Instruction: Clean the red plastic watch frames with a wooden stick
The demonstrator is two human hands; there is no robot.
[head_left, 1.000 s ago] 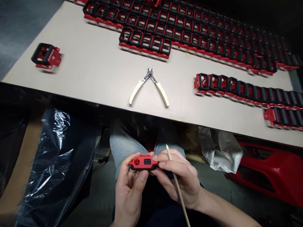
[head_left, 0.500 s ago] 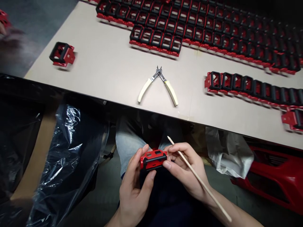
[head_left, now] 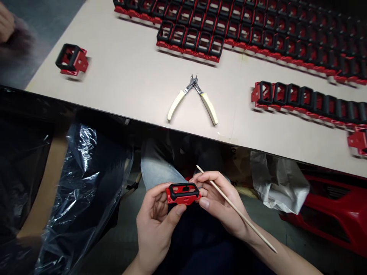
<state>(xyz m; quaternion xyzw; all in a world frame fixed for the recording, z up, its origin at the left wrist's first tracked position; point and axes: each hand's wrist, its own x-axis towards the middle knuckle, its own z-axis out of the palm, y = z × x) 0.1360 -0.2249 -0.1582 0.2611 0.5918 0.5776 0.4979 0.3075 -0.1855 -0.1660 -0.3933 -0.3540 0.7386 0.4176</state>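
Observation:
Over my lap, a small red plastic part with a black rectangular frame [head_left: 183, 194] is held between both hands. My left hand [head_left: 157, 215] pinches its left end, thumb at the lower front and fingers around the side. My right hand [head_left: 222, 204] grips the right end with thumb and fingertips. A thin pointed wooden stick [head_left: 236, 209] also rests in my right hand, running from between the fingers back over the wrist. On the table beyond lie side cutters [head_left: 193, 97] with cream handles spread apart.
Rows of similar red and black parts [head_left: 197, 38] cover the table's far side, with a shorter row [head_left: 306, 100] at right. A single part [head_left: 71, 60] stands at left. Plastic sheeting [head_left: 77, 191] hangs lower left. Another person's hand [head_left: 6, 25] is at upper left.
The red and black part has been turned in my hands, so its black frame now faces up towards me. My left fingers have shifted down along its end.

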